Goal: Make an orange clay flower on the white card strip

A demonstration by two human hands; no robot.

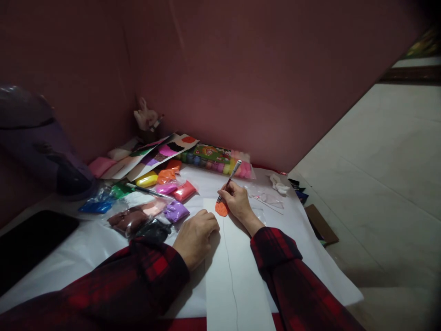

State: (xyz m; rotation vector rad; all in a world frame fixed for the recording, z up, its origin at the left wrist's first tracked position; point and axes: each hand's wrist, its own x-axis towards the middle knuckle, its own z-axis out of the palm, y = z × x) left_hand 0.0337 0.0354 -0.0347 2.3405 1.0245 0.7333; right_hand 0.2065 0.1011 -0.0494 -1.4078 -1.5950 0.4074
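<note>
My right hand (237,202) grips a fork (234,172) with its tines pointing down. The tines touch the upper edge of a flat, textured orange clay piece (221,209). That clay lies near the far end of a white paper strip (237,280), which has a wavy drawn line running down from it. My left hand (197,236) rests with curled fingers on the strip's left edge, below the clay. Whether anything is inside those fingers is hidden.
Packets of coloured clay, such as a purple packet (176,210), crowd the left side. Behind lie decorated cards (165,149) and a clay pack (210,156). A black phone-like slab (34,243) is at far left; crumpled tissue (279,185) sits right.
</note>
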